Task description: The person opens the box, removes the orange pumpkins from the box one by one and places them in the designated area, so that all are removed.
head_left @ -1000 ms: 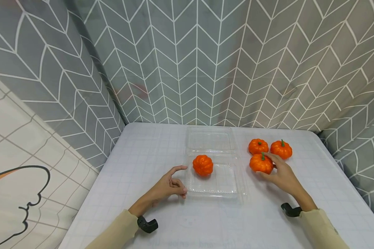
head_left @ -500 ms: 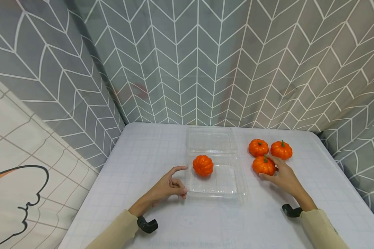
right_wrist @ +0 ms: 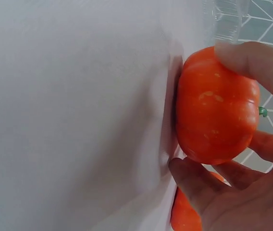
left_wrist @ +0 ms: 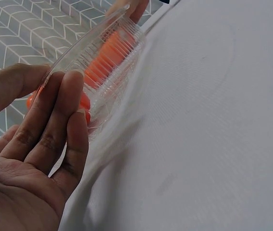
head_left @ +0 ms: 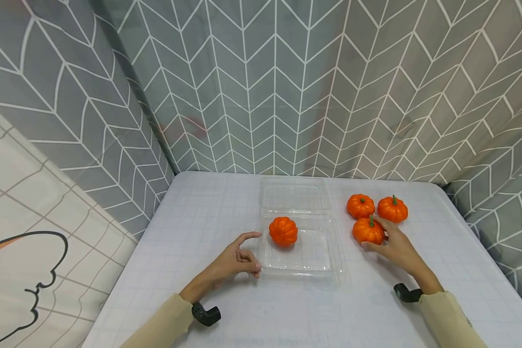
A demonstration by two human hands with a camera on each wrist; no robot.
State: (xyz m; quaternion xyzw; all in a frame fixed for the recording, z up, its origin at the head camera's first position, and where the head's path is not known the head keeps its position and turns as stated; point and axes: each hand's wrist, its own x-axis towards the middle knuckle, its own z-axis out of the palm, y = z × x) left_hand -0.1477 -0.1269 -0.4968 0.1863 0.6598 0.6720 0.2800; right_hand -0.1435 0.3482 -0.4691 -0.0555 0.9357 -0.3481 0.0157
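My right hand (head_left: 395, 247) grips a small orange pumpkin (head_left: 365, 232) with a green stem, right of the container. In the right wrist view, the thumb lies on one side of this pumpkin (right_wrist: 216, 106) and the fingers on the other, close over the cloth. A clear plastic clamshell container (head_left: 315, 253) lies with its lid (head_left: 293, 195) laid back, away from me. One orange pumpkin (head_left: 283, 231) sits in its left part. At the container's left edge is my left hand (head_left: 232, 263); the left wrist view shows its thumb and fingers pinching the rim (left_wrist: 79, 45).
Two more orange pumpkins, one at the left (head_left: 360, 206) and one at the right (head_left: 393, 209), stand just behind the gripped one. A white cloth (head_left: 261, 314) covers the table. Patterned grey curtains (head_left: 274, 96) hang close behind the table's far edge.
The pumpkin in my right hand has shifted slightly right and toward me, mostly in the first half second. The left hand and the container have stayed put.
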